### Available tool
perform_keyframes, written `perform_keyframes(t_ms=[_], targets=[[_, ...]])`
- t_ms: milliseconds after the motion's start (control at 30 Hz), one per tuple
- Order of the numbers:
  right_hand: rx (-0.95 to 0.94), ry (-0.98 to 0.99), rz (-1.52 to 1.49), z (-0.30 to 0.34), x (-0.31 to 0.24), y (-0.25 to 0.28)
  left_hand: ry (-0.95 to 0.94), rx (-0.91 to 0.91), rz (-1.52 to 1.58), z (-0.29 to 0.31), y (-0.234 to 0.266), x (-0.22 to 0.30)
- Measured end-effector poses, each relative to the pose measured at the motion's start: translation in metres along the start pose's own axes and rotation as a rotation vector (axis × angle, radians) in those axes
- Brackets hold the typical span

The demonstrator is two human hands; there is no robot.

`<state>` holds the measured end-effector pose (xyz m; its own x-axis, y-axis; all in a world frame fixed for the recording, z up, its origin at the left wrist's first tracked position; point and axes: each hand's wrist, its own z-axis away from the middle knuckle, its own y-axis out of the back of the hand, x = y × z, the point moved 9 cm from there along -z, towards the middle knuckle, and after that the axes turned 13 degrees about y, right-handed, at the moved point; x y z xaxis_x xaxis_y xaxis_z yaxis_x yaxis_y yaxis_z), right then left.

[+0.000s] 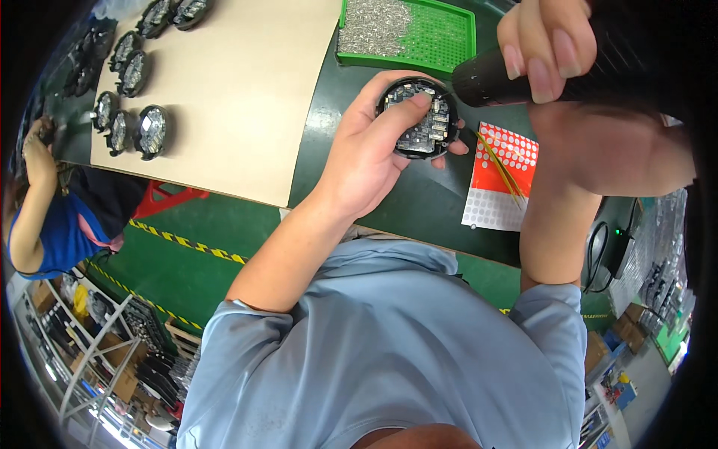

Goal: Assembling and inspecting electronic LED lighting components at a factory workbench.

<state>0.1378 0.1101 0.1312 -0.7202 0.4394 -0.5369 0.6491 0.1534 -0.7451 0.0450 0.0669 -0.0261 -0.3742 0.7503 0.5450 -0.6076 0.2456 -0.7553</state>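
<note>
Upper centre of frame: round black circuit unit (432,129), left hand (363,153) curled round it, thumb pressed on the board. Right hand (591,142), upper right, fingers wrapped around black driver (493,79), nose beside unit's rim. Likely a fastening step; next move calls for steady unit, bit aligned.

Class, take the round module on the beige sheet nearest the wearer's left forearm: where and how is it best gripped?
Grip the module, probably by opposite edges of its dark rim, from the right: bare beige sheet lies there, while another module sits close on its left. Holding the rim should spare the exposed circuitry.
</note>
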Motion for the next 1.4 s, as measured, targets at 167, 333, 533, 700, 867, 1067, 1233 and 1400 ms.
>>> perform_keyframes(t_ms=[167,333,533,700,867,1067,1233,1400], targets=[[-0.036,-0.004,0.059,-0.002,0.014,-0.006,-0.011,0.037,0.012,0.004,0.006,0.002],[-0.068,0.019,0.147,-0.019,0.023,0.007,0.013,0.032,0.021,-0.001,0.002,-0.001],[-0.121,0.069,0.216,-0.004,0.014,-0.015,-0.002,0.077,-0.010,0.002,0.006,0.001],[-0.137,0.155,0.316,-0.030,-0.019,0.030,-0.022,0.023,-0.073,0.001,-0.002,0.001],[-0.163,0.217,0.412,-0.008,-0.039,0.009,-0.037,0.005,-0.061,0.004,-0.003,0.003],[-0.142,0.241,0.648,-0.017,-0.024,0.030,-0.009,0.017,-0.067,0.005,-0.003,0.001],[-0.153,0.230,0.456,-0.023,-0.021,0.040,-0.002,0.000,-0.063,0.003,-0.004,0.001],[-0.195,0.284,0.651,-0.025,-0.021,0.043,-0.012,-0.002,-0.077,0.002,-0.005,0.003]])
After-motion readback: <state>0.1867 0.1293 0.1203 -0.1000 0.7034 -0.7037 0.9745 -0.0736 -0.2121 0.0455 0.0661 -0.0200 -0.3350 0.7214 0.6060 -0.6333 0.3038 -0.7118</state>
